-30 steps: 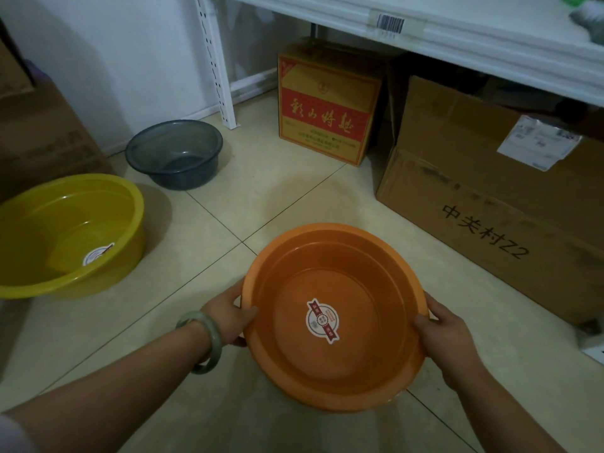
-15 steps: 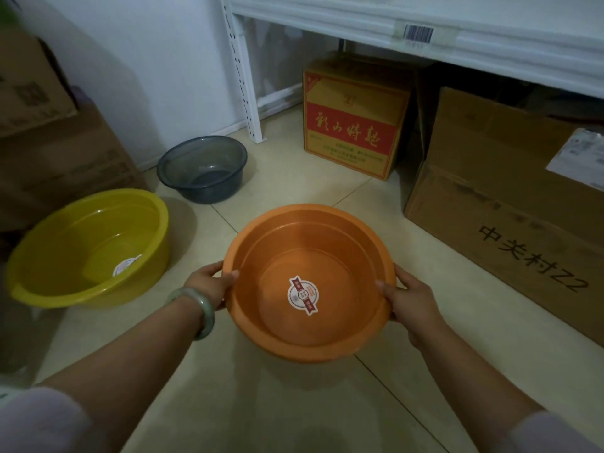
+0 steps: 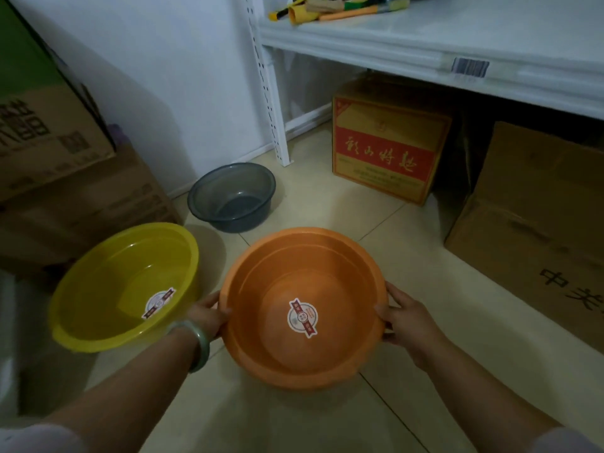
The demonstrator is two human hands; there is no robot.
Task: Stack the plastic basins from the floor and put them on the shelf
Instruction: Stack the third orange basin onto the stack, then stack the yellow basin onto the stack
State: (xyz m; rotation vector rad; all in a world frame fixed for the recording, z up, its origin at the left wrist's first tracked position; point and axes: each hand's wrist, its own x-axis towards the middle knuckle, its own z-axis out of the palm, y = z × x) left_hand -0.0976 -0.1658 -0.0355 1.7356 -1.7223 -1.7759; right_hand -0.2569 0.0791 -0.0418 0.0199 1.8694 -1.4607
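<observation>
Head view: orange basin [image 3: 304, 308] gripped by the rim, left hand [image 3: 209, 317] and right hand [image 3: 405, 318] clasping opposite sides.
Yellow basin [image 3: 124, 286] sits just beside left hand, nearer it; grey basin [image 3: 232, 196] beyond.

Looks like a shop stockroom. At upper right, a white metal shelf [image 3: 425, 44] with a barcode label [image 3: 470, 67] on its front edge. Beneath it and along the left, stacked cardboard boxes [image 3: 389, 148] on a tiled floor [image 3: 327, 197]. Bare white wall [image 3: 163, 60] at upper centre.
</observation>
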